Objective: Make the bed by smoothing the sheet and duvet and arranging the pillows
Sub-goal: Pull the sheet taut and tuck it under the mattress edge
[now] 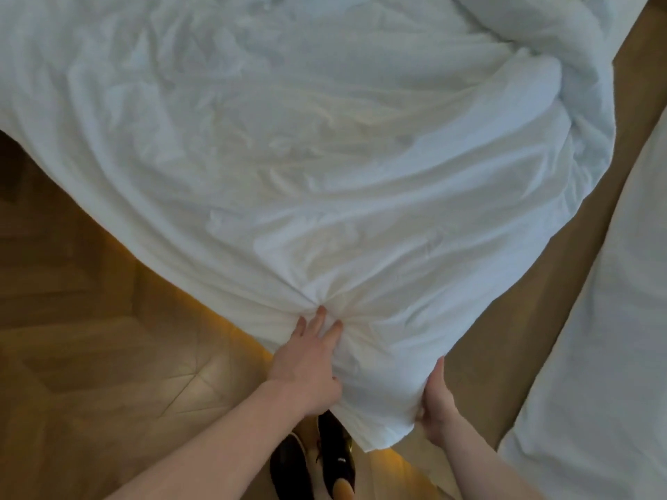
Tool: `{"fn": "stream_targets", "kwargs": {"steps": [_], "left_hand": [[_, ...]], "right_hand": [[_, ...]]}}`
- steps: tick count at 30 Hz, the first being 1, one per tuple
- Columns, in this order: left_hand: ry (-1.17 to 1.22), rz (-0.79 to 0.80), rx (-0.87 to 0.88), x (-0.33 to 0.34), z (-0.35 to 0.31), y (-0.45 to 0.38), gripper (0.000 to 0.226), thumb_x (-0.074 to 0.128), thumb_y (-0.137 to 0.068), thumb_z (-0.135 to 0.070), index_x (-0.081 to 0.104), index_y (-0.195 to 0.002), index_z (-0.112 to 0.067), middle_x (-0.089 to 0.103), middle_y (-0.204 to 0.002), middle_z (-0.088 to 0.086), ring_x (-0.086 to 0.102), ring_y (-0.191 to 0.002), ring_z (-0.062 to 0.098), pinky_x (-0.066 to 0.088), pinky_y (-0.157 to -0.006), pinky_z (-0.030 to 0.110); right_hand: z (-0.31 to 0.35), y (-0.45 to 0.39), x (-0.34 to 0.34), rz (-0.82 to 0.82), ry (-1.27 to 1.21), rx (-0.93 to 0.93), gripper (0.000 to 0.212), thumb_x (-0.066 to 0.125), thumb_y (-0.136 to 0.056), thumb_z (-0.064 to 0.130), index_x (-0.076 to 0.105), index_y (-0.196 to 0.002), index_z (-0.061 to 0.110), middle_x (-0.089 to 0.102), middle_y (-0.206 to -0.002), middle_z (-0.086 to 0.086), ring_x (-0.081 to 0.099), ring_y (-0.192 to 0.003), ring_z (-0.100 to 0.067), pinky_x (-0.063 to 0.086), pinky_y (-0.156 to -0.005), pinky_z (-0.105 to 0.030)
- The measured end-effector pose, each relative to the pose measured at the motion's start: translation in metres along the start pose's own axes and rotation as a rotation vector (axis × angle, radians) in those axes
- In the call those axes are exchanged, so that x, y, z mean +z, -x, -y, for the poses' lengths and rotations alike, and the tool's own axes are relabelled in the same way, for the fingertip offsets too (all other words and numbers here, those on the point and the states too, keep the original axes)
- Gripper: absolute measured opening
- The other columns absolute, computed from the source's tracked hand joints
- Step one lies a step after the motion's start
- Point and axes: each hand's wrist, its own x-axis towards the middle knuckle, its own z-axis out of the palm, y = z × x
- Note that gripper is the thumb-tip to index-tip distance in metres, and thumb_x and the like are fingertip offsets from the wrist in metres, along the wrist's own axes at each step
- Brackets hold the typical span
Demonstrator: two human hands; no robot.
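A white, wrinkled duvet (pixel 325 157) covers the bed and fills most of the view, with one corner hanging down toward me. My left hand (pixel 306 359) grips that corner from its left side, fingers pressed into a gathered fold. My right hand (pixel 436 405) holds the corner's right edge, thumb up along the fabric and fingers hidden behind it. The far right part of the duvet (pixel 563 41) is bunched into a thick roll. No pillows are in view.
Wooden parquet floor (pixel 90 337) lies at the left and below. A tan strip of floor (pixel 505 319) runs on the right, next to a second white bedding piece (pixel 606 337). My dark shoes (pixel 314 460) stand under the corner.
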Motion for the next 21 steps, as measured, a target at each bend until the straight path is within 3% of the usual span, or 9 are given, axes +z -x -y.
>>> {"fn": "stream_targets", "kwargs": {"steps": [4,6,8,11,13,16,18,21], "left_hand": [[0.017,-0.026,0.026,-0.012,-0.004,-0.003,0.084,0.058,-0.083,-0.031,0.02,-0.157,-0.037,0.0,-0.169,-0.007,0.015,-0.154,0.025,0.031,-0.121,0.041],[-0.002,-0.003,0.032,-0.017,-0.001,-0.003,0.083,0.059,-0.082,-0.031,0.024,-0.157,-0.039,0.004,-0.169,-0.008,0.019,-0.154,0.023,0.033,-0.12,0.038],[-0.018,0.015,0.025,-0.017,0.001,-0.005,0.083,0.058,-0.082,-0.031,0.024,-0.157,-0.04,0.004,-0.17,-0.01,0.022,-0.154,0.023,0.034,-0.119,0.037],[-0.025,0.045,0.004,-0.015,0.002,-0.009,0.087,0.055,-0.08,-0.035,0.018,-0.158,-0.045,0.001,-0.17,-0.012,0.024,-0.153,0.026,0.036,-0.118,0.042],[-0.028,0.112,-0.025,-0.018,-0.004,-0.009,0.088,0.053,-0.082,-0.037,0.013,-0.16,-0.042,-0.004,-0.17,-0.007,0.021,-0.153,0.03,0.031,-0.121,0.042],[0.022,0.224,-0.101,-0.026,-0.024,0.008,0.091,0.055,-0.088,-0.039,0.003,-0.162,-0.034,-0.012,-0.169,-0.002,0.015,-0.154,0.03,0.025,-0.124,0.041],[0.011,0.227,-0.091,-0.026,-0.047,0.037,0.087,0.058,-0.088,-0.032,0.012,-0.162,-0.027,-0.003,-0.169,0.001,0.017,-0.153,0.029,0.027,-0.122,0.044],[0.033,0.179,0.042,-0.014,-0.089,0.103,0.077,0.062,-0.087,-0.035,0.027,-0.155,-0.025,0.015,-0.163,0.0,0.027,-0.145,0.029,0.033,-0.117,0.046]], "right_hand": [[-0.01,-0.025,-0.008,0.028,-0.054,0.089,0.148,0.041,-0.031,0.113,0.044,-0.154,0.029,0.047,-0.156,0.0,0.046,-0.14,-0.036,0.04,-0.112,-0.062],[-0.017,-0.035,-0.008,0.121,-0.067,0.122,0.137,0.043,-0.035,0.112,0.052,-0.146,0.032,0.052,-0.151,0.002,0.048,-0.138,-0.035,0.041,-0.112,-0.062],[-0.025,-0.037,-0.007,0.187,-0.104,0.09,0.112,0.055,-0.05,0.104,0.058,-0.138,0.035,0.059,-0.142,0.002,0.054,-0.132,-0.034,0.043,-0.111,-0.06],[-0.033,-0.026,-0.015,0.019,-0.147,0.075,0.089,0.083,-0.07,0.068,0.059,-0.138,0.015,0.068,-0.125,-0.005,0.064,-0.114,-0.033,0.052,-0.101,-0.054],[-0.033,-0.005,-0.029,-0.126,-0.11,-0.001,0.067,0.081,-0.081,0.048,0.061,-0.129,0.004,0.069,-0.11,-0.008,0.065,-0.104,-0.033,0.055,-0.094,-0.046],[-0.025,0.051,-0.045,-0.349,0.016,-0.139,0.043,0.066,-0.093,0.042,0.069,-0.114,0.004,0.071,-0.097,-0.008,0.066,-0.09,-0.03,0.052,-0.081,-0.042],[-0.018,0.097,-0.05,-0.424,0.075,-0.264,0.032,0.06,-0.096,0.04,0.068,-0.099,0.009,0.07,-0.093,-0.011,0.063,-0.082,-0.029,0.049,-0.077,-0.041],[0.001,0.165,-0.052,-0.392,0.194,-0.38,0.035,0.06,-0.095,0.044,0.062,-0.084,0.01,0.069,-0.088,-0.013,0.063,-0.077,-0.028,0.053,-0.077,-0.046]]}}
